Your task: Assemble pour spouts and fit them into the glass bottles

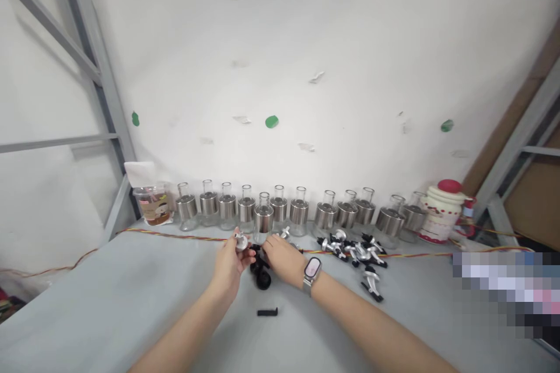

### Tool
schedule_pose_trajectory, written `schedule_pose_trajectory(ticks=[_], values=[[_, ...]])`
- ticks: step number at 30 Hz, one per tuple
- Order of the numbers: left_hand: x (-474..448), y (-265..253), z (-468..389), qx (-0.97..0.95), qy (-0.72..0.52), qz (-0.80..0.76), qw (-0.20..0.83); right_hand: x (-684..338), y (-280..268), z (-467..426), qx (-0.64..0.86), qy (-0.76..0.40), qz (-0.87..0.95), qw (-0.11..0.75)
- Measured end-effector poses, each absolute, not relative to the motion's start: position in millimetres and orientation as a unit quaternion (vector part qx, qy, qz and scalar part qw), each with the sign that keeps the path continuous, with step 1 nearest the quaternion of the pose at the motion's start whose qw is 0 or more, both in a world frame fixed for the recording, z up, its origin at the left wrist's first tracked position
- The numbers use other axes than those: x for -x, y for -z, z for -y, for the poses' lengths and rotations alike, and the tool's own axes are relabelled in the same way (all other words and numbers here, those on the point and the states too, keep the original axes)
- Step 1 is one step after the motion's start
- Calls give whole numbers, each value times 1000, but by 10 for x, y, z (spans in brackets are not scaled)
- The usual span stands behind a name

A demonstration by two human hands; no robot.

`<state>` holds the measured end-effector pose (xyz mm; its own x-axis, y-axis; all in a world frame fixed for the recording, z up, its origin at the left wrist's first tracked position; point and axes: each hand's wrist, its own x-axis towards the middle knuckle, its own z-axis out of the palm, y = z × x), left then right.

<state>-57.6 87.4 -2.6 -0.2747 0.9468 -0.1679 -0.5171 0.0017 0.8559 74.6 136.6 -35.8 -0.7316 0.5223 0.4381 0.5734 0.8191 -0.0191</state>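
My left hand (229, 261) is closed around a small silver metal bottle pourer (241, 242), its round face turned up. Close on its right, my right hand (282, 259) has its fingers curled down over black parts (261, 277), and what lies between the fingertips is hidden. A grey watch (312, 268) is on the right wrist. Nearer to me lies a flat black strip (267, 312) with a bent end. Behind the right hand another silver pourer (285, 232) shows in part. A pile of silver pourers with black pieces (359, 250) lies to the right.
Along the wall stands a row of several glass bottles with steel sleeves (263, 220). A plastic tub (152, 205) is at the left end, a cream jar with red lid (443, 213) at the right. A twisted red-yellow cord (192, 237) crosses the grey table (144, 291).
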Motion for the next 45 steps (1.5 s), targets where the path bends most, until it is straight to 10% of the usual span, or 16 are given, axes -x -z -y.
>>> schedule_pose_trajectory(ticks=[18, 25, 45], values=[[54, 44, -398, -317, -391, -395, 769, -1525, 7, -534, 393, -469, 620, 491], [63, 37, -206, -545, -258, -413, 683, -1504, -43, -411, 366, -572, 562, 472], [9, 40, -161, -518, -237, -446, 691, -1537, -51, -223, 333, -320, 782, 419]])
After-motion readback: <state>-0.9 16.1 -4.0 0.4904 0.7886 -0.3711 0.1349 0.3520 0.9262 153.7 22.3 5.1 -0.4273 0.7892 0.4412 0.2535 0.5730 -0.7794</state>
